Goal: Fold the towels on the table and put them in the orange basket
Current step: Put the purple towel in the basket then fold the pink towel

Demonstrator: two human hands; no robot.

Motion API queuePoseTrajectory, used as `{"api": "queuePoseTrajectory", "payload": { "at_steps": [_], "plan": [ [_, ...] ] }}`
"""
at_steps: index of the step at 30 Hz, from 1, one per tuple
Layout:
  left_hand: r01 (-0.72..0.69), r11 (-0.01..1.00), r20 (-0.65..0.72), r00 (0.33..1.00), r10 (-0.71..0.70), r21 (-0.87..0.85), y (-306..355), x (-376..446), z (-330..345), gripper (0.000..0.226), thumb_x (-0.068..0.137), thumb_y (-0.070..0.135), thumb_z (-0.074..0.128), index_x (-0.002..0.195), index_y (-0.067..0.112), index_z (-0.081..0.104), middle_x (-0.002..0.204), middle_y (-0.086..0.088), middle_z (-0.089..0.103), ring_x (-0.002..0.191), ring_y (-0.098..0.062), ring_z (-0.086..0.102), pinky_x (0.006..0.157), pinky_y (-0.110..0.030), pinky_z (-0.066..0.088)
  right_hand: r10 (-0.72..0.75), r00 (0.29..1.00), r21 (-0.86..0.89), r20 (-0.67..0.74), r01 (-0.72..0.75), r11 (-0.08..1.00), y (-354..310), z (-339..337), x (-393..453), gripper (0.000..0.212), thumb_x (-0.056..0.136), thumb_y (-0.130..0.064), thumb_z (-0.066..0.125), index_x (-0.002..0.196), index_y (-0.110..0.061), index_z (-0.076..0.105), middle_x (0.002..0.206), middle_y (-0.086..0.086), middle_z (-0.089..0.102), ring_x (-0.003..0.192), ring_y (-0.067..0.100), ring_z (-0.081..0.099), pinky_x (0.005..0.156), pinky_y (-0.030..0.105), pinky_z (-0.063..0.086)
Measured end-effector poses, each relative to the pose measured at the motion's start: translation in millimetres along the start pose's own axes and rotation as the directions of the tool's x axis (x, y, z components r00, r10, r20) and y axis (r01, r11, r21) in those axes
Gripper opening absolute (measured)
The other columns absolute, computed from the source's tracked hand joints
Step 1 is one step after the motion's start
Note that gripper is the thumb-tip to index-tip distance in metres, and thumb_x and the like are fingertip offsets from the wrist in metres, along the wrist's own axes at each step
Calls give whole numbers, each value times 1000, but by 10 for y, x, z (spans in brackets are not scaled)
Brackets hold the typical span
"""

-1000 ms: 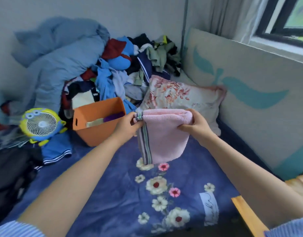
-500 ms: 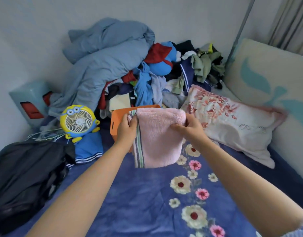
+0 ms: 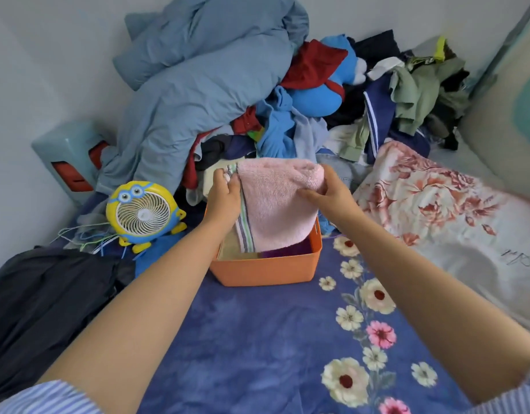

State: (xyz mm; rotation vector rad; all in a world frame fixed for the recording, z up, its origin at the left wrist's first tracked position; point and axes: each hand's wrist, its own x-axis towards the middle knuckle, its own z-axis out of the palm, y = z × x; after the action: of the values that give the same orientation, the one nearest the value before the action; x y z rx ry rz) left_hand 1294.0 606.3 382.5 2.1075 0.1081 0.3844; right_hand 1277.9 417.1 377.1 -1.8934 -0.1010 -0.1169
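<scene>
Hands (image 3: 275,198) hide basket's (image 3: 266,271) far rim.

Showing fuzzy, matt terry cloth on the pink towel (image 3: 280,204) (woven striped band along one edge), smooth matt plastic on the orange basket (image 3: 266,271), glossy moulded plastic on the yellow fan (image 3: 143,211), and soft printed cotton on the blue floral sheet (image 3: 257,339).

Left hand (image 3: 225,198) and right hand (image 3: 326,191) each pinch an upper corner of the folded pink towel (image 3: 275,204); its lower edge sits inside the orange basket (image 3: 266,270), directly below both grips; cartoon fan (image 3: 143,212) left of the left grip; floral pillow (image 3: 437,204) right of the right grip.
</scene>
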Motion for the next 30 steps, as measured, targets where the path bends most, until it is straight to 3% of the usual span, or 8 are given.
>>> {"api": "queuePoseTrajectory", "payload": {
  "at_steps": [4, 6, 12, 15, 18, 22, 26, 30],
  "plan": [
    [20, 1000, 17, 1000, -20, -14, -221, 544, 252, 12, 98, 20, 32, 92, 10, 33, 70, 0, 39, 59, -13, 37, 48, -29, 21, 2, 1000, -10, 5, -2, 1000, 245, 119, 614, 34, 85, -18, 60, 113, -30, 45, 77, -3, 46, 68, 7, 43, 67, 24, 39],
    [38, 999, 31, 999, -37, -19, -410, 771, 426, 11, 98, 20, 32, 91, 12, 31, 66, 5, 37, 56, -6, 36, 41, -15, 31, 13, 1000, -27, 6, -13, 1000, 419, 198, 872, 39, 85, -17, 60, 120, -25, 44, 74, -7, 45, 67, 4, 42, 65, 20, 39],
    [208, 978, 148, 967, -207, 5, -1218, 1258, 1040, 17, 99, 21, 30, 101, 7, 39, 59, 1, 35, 48, -12, 33, 34, -11, 28, 196, 979, -8, 56, -196, 981, 1175, 533, 1460, 35, 87, -13, 56, 117, -26, 44, 76, -13, 44, 71, 0, 44, 61, 15, 37],
    [277, 961, 153, 949, -276, 10, -1647, 1440, 1237, 31, 99, 24, 29, 117, 3, 41, 73, -2, 50, 62, -17, 46, 48, -8, 31, 293, 952, 2, 84, -295, 956, 1531, 792, 1677, 44, 88, -17, 56, 128, -19, 40, 85, -13, 46, 81, 4, 46, 63, 12, 36],
    [342, 930, 160, 919, -361, 134, -2142, 1637, 1345, 36, 99, 31, 28, 121, 6, 41, 91, -6, 53, 81, -22, 51, 69, -25, 34, 405, 902, -36, 153, -404, 914, 1884, 1146, 1863, 48, 89, -24, 54, 131, -10, 35, 101, -2, 53, 87, 9, 49, 64, 13, 40],
    [375, 818, 159, 863, -480, 435, -2795, 1781, 1462, 29, 100, 32, 26, 105, 11, 45, 64, 1, 42, 58, -17, 44, 46, -26, 25, 586, 782, -62, 211, -588, 807, 2401, 1699, 2001, 55, 90, -28, 50, 136, -8, 28, 112, 3, 49, 97, 18, 50, 79, 31, 46],
    [458, 725, 54, 826, -561, 514, -3208, 1841, 1577, 37, 99, 31, 30, 112, 4, 50, 98, -14, 61, 92, -33, 57, 67, -27, 35, 689, 690, -98, 221, -688, 720, 2813, 2126, 2057, 55, 89, -32, 49, 135, -7, 30, 125, 9, 49, 109, 24, 51, 87, 37, 47],
    [527, 647, -39, 790, -611, 551, -3477, 1910, 1724, 43, 98, 29, 33, 127, -2, 34, 125, -23, 52, 113, -39, 51, 85, -40, 41, 730, 648, -142, 217, -719, 680, 3067, 2415, 2174, 53, 89, -30, 48, 132, -4, 32, 128, 14, 48, 115, 29, 49, 92, 39, 45]
  ]
}}
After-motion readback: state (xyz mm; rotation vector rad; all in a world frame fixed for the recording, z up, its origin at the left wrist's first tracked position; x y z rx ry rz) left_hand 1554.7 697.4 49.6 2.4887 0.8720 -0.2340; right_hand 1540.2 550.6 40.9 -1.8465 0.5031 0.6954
